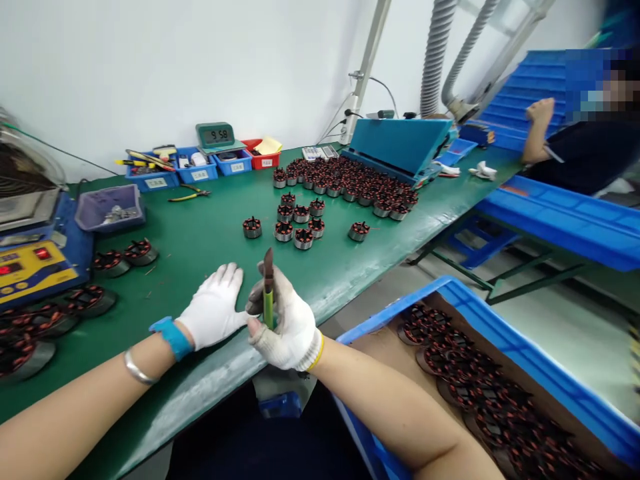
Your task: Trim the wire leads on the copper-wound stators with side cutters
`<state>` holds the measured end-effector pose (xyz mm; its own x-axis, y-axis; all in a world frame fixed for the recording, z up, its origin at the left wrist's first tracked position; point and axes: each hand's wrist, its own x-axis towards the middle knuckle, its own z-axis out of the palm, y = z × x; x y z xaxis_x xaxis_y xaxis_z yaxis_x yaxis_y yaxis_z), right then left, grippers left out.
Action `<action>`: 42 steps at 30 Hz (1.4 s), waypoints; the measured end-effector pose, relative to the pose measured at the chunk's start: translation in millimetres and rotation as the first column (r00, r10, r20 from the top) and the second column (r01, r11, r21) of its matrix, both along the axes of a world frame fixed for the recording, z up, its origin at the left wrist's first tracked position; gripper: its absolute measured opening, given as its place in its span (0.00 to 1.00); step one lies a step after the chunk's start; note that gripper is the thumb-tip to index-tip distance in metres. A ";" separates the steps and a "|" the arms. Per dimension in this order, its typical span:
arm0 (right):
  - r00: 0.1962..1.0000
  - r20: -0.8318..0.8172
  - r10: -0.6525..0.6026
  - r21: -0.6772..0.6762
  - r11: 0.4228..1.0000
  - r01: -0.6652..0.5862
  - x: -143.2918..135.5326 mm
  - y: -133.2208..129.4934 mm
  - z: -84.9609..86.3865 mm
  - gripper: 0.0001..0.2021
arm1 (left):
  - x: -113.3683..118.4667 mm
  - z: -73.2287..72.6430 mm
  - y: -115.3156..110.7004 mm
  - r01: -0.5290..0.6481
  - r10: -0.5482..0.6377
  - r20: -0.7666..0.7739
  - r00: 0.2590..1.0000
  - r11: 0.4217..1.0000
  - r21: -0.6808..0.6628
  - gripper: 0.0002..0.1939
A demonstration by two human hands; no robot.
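My right hand (286,321), in a white glove with darkened fingertips, is closed around a green-handled tool (269,290). The tool stands upright, its dark pointed metal head uppermost; whether it is a knife or pliers seen edge-on I cannot tell. On the green table, near the front edge, my left hand (214,305) lies flat in a white glove with its fingers stretched out and nothing in it. A blue band circles that wrist. Beyond both hands stands a loose group of motor stators (303,238) with copper windings and silver rims.
Many more stators (345,179) crowd before a teal box-like device (400,147). Pliers (190,194) lie near blue bins (155,180). Left are a purple tray (110,207) and a yellow-fronted unit (37,270). A blue crate (520,347) of stators stands right; a person (583,150) sits beyond.
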<state>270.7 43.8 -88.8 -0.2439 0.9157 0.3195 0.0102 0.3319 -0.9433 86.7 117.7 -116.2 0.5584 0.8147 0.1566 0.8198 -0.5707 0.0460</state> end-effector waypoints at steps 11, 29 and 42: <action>0.756 0.488 -0.437 0.248 0.900 0.359 0.8 26.6 -14.4 0.35 | 22.9 1.0 -28.8 -0.168 0.167 -0.017 0.986 0.985 -0.048 0.52; 0.207 0.787 -0.581 0.563 0.814 0.143 15.1 49.2 -3.4 0.29 | -155.4 48.7 -25.6 -0.546 0.588 -0.066 0.806 0.782 0.302 0.13; 0.583 0.812 -0.010 0.180 0.955 -0.235 0.8 20.7 -4.3 0.35 | -49.4 32.5 -79.8 0.070 -0.046 0.209 0.977 0.992 -0.109 0.37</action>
<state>271.5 64.5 -93.0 -0.6058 0.7824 0.1440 0.6614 0.5959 -0.4554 37.3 37.9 -83.7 0.5707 0.8012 0.1799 0.7518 -0.5979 0.2779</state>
